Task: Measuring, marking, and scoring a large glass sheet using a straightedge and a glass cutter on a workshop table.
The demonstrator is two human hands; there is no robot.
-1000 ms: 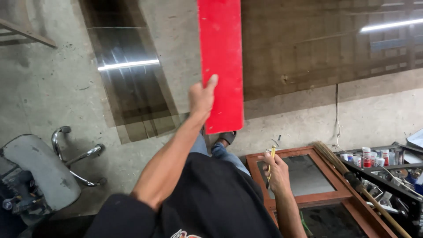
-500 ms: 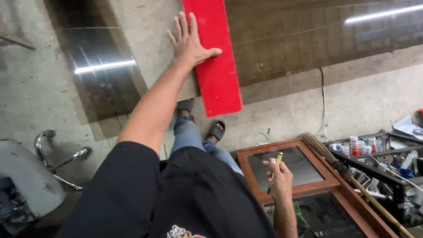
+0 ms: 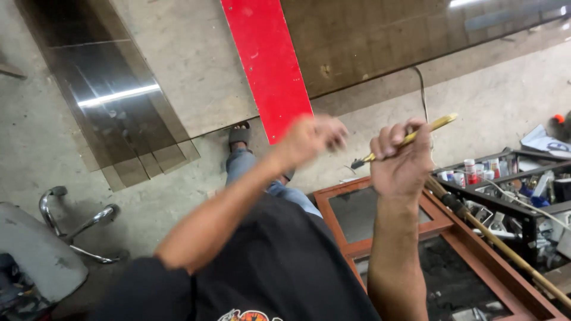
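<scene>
A thin yellow tool (image 3: 404, 141) is held tight in the right hand (image 3: 399, 159). The left hand (image 3: 312, 138) is blurred, its fingers unclear, just below the red board (image 3: 267, 65) on the concrete floor (image 3: 488, 107).

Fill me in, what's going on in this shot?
A person stands on a concrete floor over a sheet of tinted glass with a long red straightedge lying on it. Their right hand grips a slim brass-coloured tool, probably a glass cutter, raised at chest height. The left hand is blurred in mid-air near the straightedge's lower end, touching nothing. A wooden window frame leans beside them at right.
</scene>
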